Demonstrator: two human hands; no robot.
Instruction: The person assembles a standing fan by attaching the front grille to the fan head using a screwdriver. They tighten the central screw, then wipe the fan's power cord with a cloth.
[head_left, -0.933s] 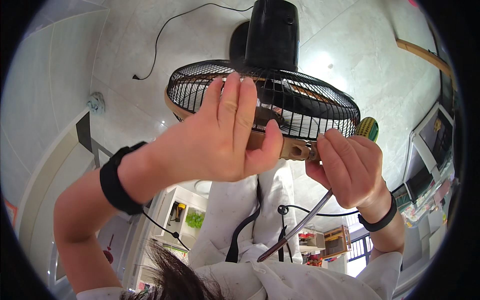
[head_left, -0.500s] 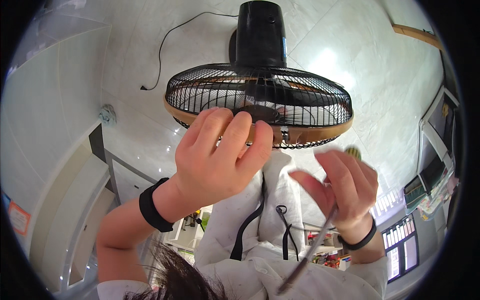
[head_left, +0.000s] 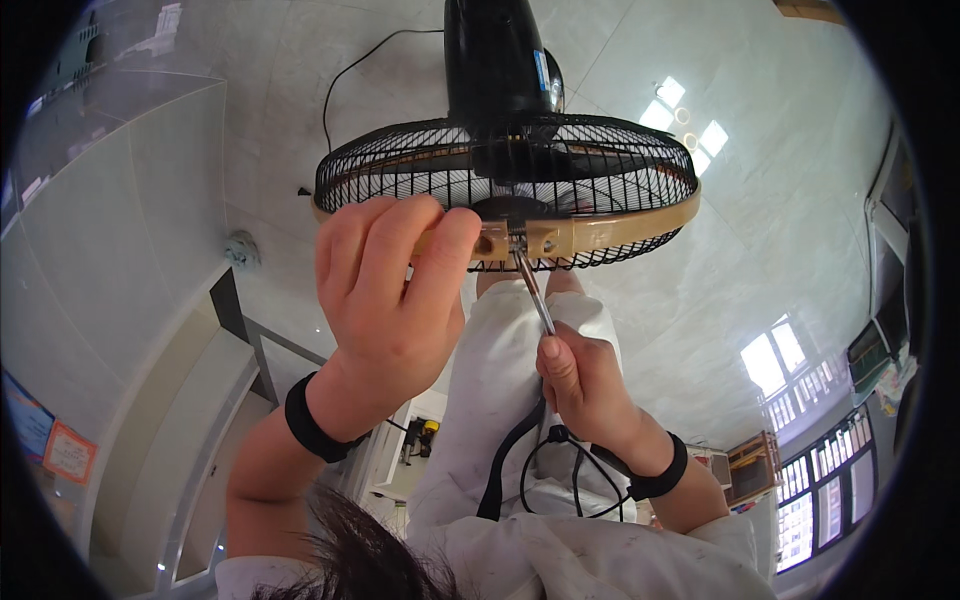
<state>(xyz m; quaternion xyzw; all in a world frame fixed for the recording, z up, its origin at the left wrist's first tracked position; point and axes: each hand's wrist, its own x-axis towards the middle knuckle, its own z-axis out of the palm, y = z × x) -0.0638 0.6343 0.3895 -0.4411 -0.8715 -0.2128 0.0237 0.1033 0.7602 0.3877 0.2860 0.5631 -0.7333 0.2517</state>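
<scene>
While the black wire-grille electric fan (head_left: 505, 185) lies on its back on the pale glossy tiled floor (head_left: 800, 230), its grille is presented sideways to the head view, so that the tan plastic rim band (head_left: 610, 228) encircling the cage is brought within reach. At the near side of this band, a small joint with a fastening (head_left: 515, 240) is seen where the two band ends meet. The left hand (head_left: 390, 290) is curled over the band just left of the joint, fingers wrapped on the rim and thumb beneath, clenched so that the cage is steadied against turning. The right hand (head_left: 585, 385) is closed about the handle of a slim metal-shafted screwdriver (head_left: 533, 292), the handle itself being hidden in the palm; the shaft is angled up from below the band, and its tip is set into the fastening at the joint. A black power cord (head_left: 350, 75) is trailed across the floor beyond the band, clear of both hands. Dark wristbands (head_left: 310, 425) are worn on both wrists below the band.
</scene>
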